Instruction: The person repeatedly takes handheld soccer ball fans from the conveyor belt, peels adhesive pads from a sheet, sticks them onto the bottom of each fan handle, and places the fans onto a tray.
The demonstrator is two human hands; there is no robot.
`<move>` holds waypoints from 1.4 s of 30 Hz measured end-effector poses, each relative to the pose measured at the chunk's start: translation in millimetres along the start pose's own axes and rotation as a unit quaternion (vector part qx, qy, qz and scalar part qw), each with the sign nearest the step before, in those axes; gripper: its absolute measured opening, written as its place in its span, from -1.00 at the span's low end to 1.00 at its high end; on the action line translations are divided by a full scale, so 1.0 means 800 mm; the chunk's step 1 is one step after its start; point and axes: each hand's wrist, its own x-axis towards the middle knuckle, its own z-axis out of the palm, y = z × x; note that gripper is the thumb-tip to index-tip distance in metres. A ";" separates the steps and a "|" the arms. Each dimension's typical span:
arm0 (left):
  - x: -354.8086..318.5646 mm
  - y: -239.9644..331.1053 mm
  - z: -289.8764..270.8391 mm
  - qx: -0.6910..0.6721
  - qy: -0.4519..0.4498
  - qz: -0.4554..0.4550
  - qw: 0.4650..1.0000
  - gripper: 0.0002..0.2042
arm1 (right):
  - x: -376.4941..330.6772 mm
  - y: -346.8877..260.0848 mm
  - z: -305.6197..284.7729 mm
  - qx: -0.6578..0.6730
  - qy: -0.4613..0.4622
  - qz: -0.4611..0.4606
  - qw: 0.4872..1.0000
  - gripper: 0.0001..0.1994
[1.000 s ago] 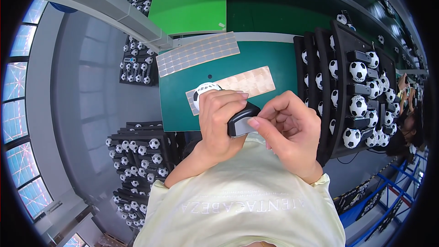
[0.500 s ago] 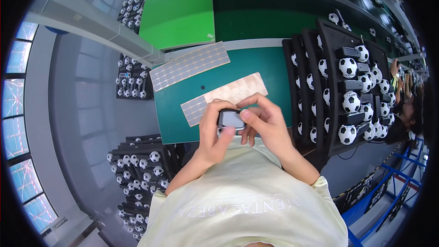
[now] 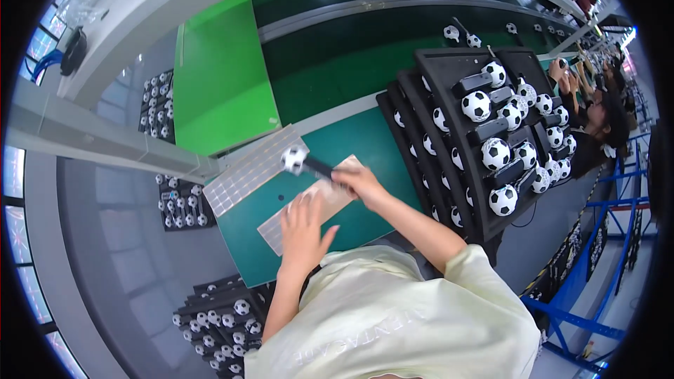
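My right hand (image 3: 357, 181) is closed round a black handle with a white-and-black football-patterned ball (image 3: 293, 160) at its far end. The item is held tilted above the table, ball pointing far left. On the near sheet of small pale labels (image 3: 272, 236), my left hand (image 3: 303, 228) lies with its fingers stretched and its thumb apart; the fingertips are blurred. Part of that sheet is hidden under my hands. Beyond it a second sheet of square labels (image 3: 239, 181) lies along the table's far left edge.
The teal table (image 3: 242, 253) has a dark round hole. Stacked black trays (image 3: 453, 109) of similar ball-ended items stand at the right. More loaded trays (image 3: 217, 323) are at lower left. A bright green board (image 3: 225, 84) and a dark green conveyor (image 3: 330, 63) lie beyond. A co-worker (image 3: 597, 123) sits far right.
Both hands were together near my body on a dark item with a grey face. Now they are apart: the right holds the ball-ended item outward, the left reaches the sheet. The view has turned.
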 end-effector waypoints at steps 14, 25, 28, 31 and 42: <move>-0.151 -0.046 0.015 -0.067 -0.176 -0.239 0.953 -0.50 | 0.132 -0.154 -0.050 -0.464 0.412 -0.362 0.696 -0.39; -0.059 -0.042 0.005 -0.060 -0.149 -0.096 0.982 -0.54 | -0.023 -0.236 -0.203 -0.637 0.542 0.021 0.548 -0.54; -0.043 -0.025 -0.011 -0.062 -0.126 -0.092 0.986 -0.55 | -0.010 -0.234 -0.207 -0.673 0.495 -0.032 0.548 -0.57; -0.042 -0.010 -0.023 -0.122 -0.122 -0.093 0.981 -0.55 | -0.016 -0.232 -0.205 -0.562 0.605 -0.174 0.537 -0.69; 0.002 0.006 -0.067 -0.034 0.208 -0.045 0.976 -0.38 | -0.161 -0.181 0.015 -0.467 0.049 -0.538 0.700 -0.52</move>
